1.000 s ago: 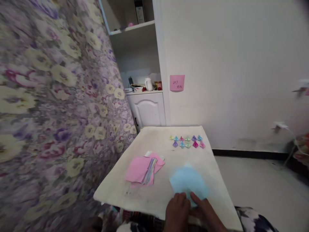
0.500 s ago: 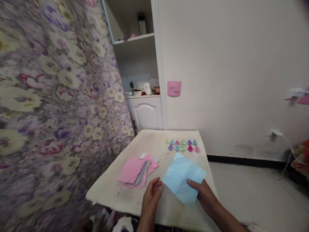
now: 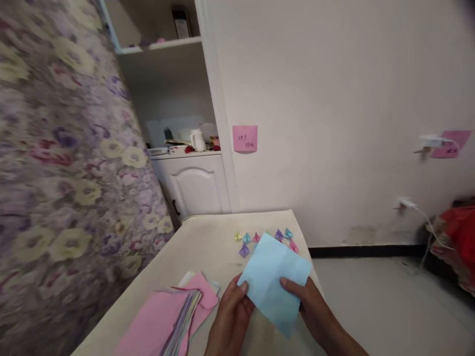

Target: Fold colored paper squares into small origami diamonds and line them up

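A light blue sheet of paper [image 3: 272, 277] is held up over the table, turned so its corners point up and down. My left hand [image 3: 232, 309] pinches its left corner, thumb on top. My right hand [image 3: 309, 299] grips the right side with its thumb across the face, the other fingers hidden behind. To the left lies a stack of coloured paper [image 3: 158, 316], pink on top with several colours along its edge. Small folded paper pieces [image 3: 244, 250] stand in rows beyond the sheet, some of them hidden by it.
The cream-covered table [image 3: 208, 237] reaches toward the wall. A floral curtain [image 3: 74, 198] hangs at the left, beside a white cabinet [image 3: 196, 190] with a white jug [image 3: 198, 141]. Pink notes [image 3: 245, 138] are on the wall, and plugs with a cable [image 3: 408, 202] are at the right.
My left hand has moved up to the sheet and taken hold of its left corner. The camera view has shifted, so the table and paper stack appear farther left and lower.
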A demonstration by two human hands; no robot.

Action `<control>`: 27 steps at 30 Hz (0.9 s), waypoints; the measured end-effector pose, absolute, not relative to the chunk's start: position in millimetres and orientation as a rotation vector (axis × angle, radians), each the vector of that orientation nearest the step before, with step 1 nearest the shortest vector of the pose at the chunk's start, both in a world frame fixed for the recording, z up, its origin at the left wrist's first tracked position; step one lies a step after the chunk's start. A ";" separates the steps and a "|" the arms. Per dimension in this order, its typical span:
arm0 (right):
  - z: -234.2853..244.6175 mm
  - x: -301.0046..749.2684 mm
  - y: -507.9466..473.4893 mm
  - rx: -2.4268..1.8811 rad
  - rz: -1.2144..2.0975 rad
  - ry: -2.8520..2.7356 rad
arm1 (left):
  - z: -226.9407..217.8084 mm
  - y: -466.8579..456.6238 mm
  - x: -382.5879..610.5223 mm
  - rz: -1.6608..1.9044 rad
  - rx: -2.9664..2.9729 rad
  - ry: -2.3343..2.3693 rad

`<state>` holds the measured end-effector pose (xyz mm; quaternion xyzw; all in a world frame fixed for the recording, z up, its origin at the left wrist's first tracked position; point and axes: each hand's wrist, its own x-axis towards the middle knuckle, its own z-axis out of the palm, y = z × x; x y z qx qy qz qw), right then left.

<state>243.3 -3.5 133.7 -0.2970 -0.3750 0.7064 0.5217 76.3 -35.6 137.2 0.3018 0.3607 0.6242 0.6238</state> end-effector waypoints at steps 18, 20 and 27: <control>132.4 241.9 -8.8 -0.761 1.821 -1.159 | 135.1 -50.0 64.6 1.312 0.637 0.968; 130.4 242.0 -6.4 -0.770 1.817 -1.145 | 131.3 -50.1 66.7 1.336 0.626 0.981; 123.6 239.9 0.5 -0.765 1.767 -1.147 | 129.4 -52.7 63.9 1.267 0.646 0.894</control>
